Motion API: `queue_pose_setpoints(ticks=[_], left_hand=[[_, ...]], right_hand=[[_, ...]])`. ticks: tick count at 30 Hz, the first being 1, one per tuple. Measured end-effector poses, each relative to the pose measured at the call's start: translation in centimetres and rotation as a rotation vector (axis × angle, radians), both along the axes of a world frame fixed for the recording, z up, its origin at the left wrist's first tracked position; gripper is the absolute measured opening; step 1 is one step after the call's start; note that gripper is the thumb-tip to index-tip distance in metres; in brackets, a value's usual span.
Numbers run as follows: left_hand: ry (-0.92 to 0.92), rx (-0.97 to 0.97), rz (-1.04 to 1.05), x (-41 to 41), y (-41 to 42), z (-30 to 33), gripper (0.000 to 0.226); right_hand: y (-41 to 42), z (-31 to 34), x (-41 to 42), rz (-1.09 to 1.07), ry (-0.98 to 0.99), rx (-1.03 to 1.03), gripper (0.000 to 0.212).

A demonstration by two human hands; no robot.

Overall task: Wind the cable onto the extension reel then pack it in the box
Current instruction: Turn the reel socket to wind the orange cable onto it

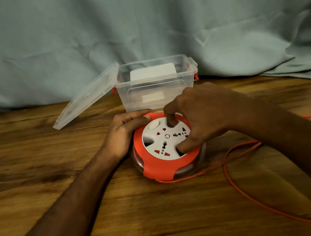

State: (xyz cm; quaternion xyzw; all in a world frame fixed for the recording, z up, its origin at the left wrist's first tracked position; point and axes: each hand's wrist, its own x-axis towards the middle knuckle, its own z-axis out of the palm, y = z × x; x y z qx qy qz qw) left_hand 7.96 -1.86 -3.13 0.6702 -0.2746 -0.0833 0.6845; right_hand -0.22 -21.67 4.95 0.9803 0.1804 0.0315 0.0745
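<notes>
Reel (167, 147) gripped at its rim by left hand (126, 133), right hand (202, 118) fingertips sunk in its face, cable (243, 185) cut off bottom right

The orange reel (167, 147) is being gripped at its far-left rim by the left hand (123, 137), while its white socket face is being pressed by the right hand (202, 118). Loose cable (243, 185) is lying across the table (33, 160), before the open box (156, 84).
</notes>
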Motion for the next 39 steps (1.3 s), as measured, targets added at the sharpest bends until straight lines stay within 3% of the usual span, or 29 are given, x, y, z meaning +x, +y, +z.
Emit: queue_pose_setpoints(ticks=[18, 39], left_hand=[[-0.02, 0.022, 0.02, 0.4, 0.1, -0.4, 0.026], [-0.042, 0.061, 0.051, 0.2, 0.1, -0.1, 0.025]], right_hand=[[2.3, -1.4, -1.3, -0.089, -0.127, 0.095, 0.059], [4.4, -1.9, -3.2, -0.258, -0.103, 0.256, 0.053]])
